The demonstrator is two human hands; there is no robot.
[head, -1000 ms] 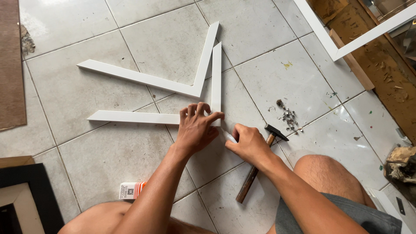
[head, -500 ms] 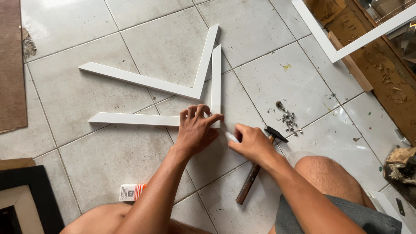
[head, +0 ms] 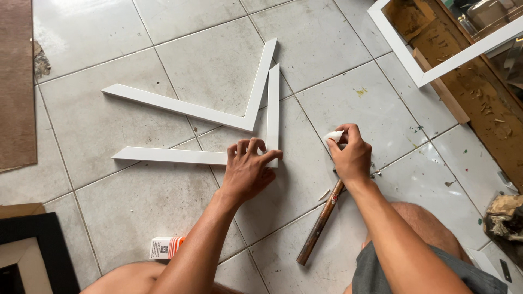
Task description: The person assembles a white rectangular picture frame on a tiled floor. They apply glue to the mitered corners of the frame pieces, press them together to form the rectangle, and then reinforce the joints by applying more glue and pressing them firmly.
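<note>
- L hand (head: 248,171) pressed flat on corner joint of near white frame pieces (head: 218,157), fingers spread, not gripping.
- R hand (head: 351,155) closed on small white tube (head: 333,136), right of joint.
- Risk: pressure slips, mitre could shift; hammer (head: 321,220) lies under R wrist.

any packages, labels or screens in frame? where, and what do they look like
Small box: on the floor tiles at bottom left, beside the left forearm; flat rectangle, white with an orange-red end and a dark printed patch.
Small white tube: in the right hand; no label readable.
No screens or signs.
</note>
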